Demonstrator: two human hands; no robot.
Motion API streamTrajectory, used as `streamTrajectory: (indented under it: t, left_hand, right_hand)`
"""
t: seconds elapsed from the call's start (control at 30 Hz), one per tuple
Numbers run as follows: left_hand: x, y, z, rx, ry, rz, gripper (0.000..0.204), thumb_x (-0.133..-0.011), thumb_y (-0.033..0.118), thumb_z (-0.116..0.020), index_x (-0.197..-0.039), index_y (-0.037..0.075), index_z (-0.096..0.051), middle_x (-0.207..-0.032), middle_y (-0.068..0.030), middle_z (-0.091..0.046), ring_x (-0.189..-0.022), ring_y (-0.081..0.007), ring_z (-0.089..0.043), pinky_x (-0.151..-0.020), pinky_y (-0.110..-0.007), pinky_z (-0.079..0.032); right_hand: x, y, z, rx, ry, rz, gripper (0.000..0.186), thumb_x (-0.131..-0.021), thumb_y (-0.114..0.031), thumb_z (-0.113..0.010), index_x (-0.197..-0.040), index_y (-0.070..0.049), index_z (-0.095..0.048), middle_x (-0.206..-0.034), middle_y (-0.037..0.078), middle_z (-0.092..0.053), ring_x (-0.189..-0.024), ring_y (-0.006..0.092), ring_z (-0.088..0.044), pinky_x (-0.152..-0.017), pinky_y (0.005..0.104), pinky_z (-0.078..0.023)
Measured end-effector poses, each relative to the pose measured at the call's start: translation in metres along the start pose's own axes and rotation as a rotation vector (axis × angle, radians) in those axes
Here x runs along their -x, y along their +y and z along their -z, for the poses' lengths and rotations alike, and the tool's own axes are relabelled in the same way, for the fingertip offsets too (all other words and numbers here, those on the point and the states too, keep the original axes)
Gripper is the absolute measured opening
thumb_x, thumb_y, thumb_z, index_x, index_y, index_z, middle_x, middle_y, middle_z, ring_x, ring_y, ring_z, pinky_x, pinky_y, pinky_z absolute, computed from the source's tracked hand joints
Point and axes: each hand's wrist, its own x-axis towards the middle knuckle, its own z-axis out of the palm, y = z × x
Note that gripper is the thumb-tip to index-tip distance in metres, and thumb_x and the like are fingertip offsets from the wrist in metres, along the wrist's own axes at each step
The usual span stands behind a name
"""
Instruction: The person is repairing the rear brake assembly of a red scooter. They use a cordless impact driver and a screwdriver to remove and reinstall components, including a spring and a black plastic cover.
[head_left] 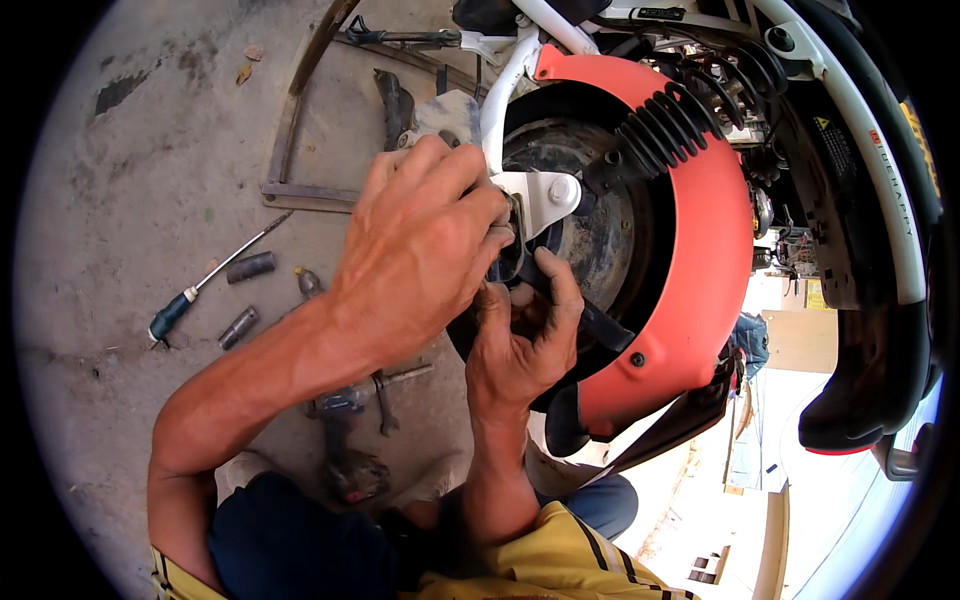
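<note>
Over the rear wheel hub (585, 225) of a scooter, both of my hands meet beside a white metal bracket (538, 200) with a bolt head on it. My left hand (410, 245) is closed, its bent fingertips pressed against a small metal part at the bracket's near edge. Just below it, my right hand (520, 355) has thumb and fingers curled in close to the same spot. What either hand pinches is hidden behind the fingers. A black bar (605, 328) sticks out past my right fingers. The red fender (715, 260) curves around the wheel, with a black coil-spring shock absorber (660, 130) above.
On the concrete floor at left lie a screwdriver (175, 315) and two dark metal sockets (250, 267). A wrench (386, 405) lies below my left forearm. A rusty metal frame (290, 130) stands behind. The scooter's white and black body (870, 180) fills the right side.
</note>
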Motion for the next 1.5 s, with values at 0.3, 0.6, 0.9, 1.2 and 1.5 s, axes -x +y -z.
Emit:
streamTrajectory:
  t: [0.3, 0.6, 0.9, 1.2, 1.5]
  left_hand:
    - [-0.001, -0.001, 0.002, 0.052, -0.094, 0.157, 0.012, -0.083, 0.005, -0.079, -0.092, 0.002, -0.071, -0.095, -0.0089, -0.06, -0.1, -0.0301, -0.058, -0.091, -0.042, -0.042]
    - [0.001, -0.002, 0.001, 0.081, -0.08, 0.18, 0.013, -0.08, 0.004, -0.08, -0.089, 0.003, -0.072, -0.094, -0.0067, -0.062, -0.1, -0.0282, -0.06, -0.093, -0.042, -0.043]
    - [-0.003, -0.005, 0.003, 0.15, -0.114, 0.217, 0.013, -0.081, 0.006, -0.081, -0.088, 0.002, -0.071, -0.088, -0.0092, -0.062, -0.095, -0.0296, -0.059, -0.087, -0.043, -0.044]
    - [-0.003, -0.004, 0.005, 0.071, -0.127, 0.193, 0.015, -0.086, 0.014, -0.08, -0.089, 0.003, -0.071, -0.087, -0.0081, -0.061, -0.095, -0.0294, -0.058, -0.089, -0.042, -0.041]
    - [0.005, -0.001, -0.005, -0.109, -0.057, 0.01, 0.013, -0.089, 0.013, -0.077, -0.095, 0.006, -0.068, -0.091, -0.0057, -0.058, -0.095, -0.0285, -0.057, -0.09, -0.043, -0.039]
  right_hand:
    - [-0.007, -0.009, 0.0, 0.014, 0.0, 0.027, 0.054, -0.084, 0.008, -0.084, -0.133, -0.004, -0.064, -0.08, -0.002, -0.055, -0.066, 0.0047, -0.048, -0.06, 0.02, -0.043]
    - [-0.006, -0.011, 0.002, -0.053, -0.022, -0.009, 0.055, -0.084, 0.004, -0.087, -0.133, -0.005, -0.065, -0.083, -0.001, -0.057, -0.067, 0.0055, -0.049, -0.06, 0.0215, -0.044]
    - [-0.009, -0.016, 0.0, -0.061, -0.023, -0.023, 0.056, -0.083, 0.004, -0.087, -0.133, -0.005, -0.064, -0.084, 0.0, -0.06, -0.067, 0.0069, -0.05, -0.062, 0.0224, -0.045]
    - [-0.006, -0.012, 0.0, -0.113, -0.046, -0.087, 0.057, -0.083, 0.006, -0.087, -0.134, -0.005, -0.064, -0.082, -0.001, -0.056, -0.069, 0.0058, -0.05, -0.063, 0.0213, -0.045]
    - [-0.01, -0.012, 0.003, -0.046, -0.048, 0.028, 0.058, -0.086, 0.001, -0.085, -0.138, -0.003, -0.061, -0.077, 0.002, -0.054, -0.059, 0.0102, -0.049, -0.054, 0.0252, -0.043]
